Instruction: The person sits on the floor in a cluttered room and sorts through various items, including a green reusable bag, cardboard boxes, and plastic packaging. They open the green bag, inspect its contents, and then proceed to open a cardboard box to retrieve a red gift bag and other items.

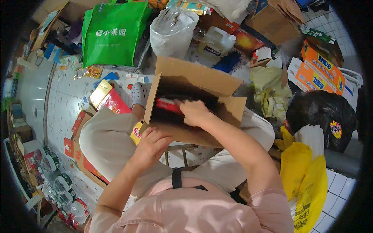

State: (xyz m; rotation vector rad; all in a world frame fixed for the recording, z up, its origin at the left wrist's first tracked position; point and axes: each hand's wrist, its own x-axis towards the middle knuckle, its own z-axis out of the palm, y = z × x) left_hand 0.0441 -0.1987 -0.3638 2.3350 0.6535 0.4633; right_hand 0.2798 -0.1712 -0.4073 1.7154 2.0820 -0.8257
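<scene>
An open cardboard box (pixel 198 78) sits between my knees with its flaps spread. My right hand (pixel 196 113) reaches inside and holds one end of a red item (pixel 169 105). That item is blurred, and I cannot tell its exact kind. The dark interior hides whatever else the box contains. At the near left corner of the box, my left hand (pixel 153 144) has its fingers curled over the cardboard edge. Beside those fingers shows a yellow packet (pixel 136 133) with red print, partly covered by the hand and a flap.
Clutter surrounds me: a green shopping bag (pixel 112 36), a white sack (pixel 173 32) and a plastic jug (pixel 217 42) ahead. To the right are a black plastic bag (pixel 320 116), an orange carton (pixel 320 71) and yellow bags (pixel 310 180). Several plastic bottles (pixel 61 183) line the left.
</scene>
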